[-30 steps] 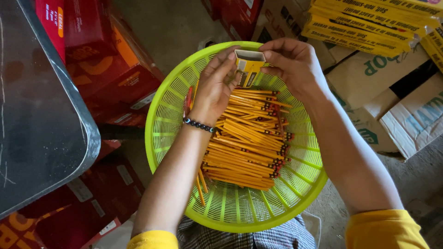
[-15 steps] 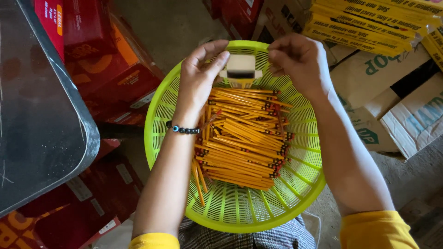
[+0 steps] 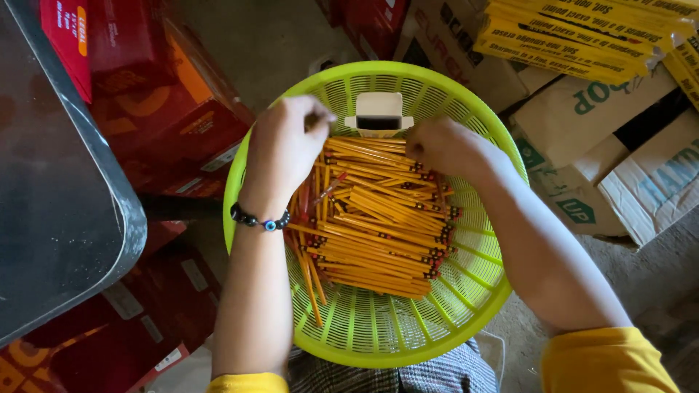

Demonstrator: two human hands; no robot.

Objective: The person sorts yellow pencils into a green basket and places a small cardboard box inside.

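- Lime basket (image 3: 466, 320) sits on the person's lap, keeping everything within reach.
- Yellow pencils (image 3: 378, 225) are heaped in the basket's middle.
- Small open box (image 3: 378, 115) rests against the basket's far rim.
- Left hand (image 3: 285, 149) and right hand (image 3: 444, 149) are curled over the heap's far end; what they pinch I cannot tell.

Both forearms are bare up to bright yellow sleeves (image 3: 601, 360) pushed above the elbows. On the left wrist sits a bracelet (image 3: 261, 219) of small dark beads with one round blue bead in the middle. Grey checked cloth (image 3: 408, 375) covers the lap. Both hands are bare, without rings.
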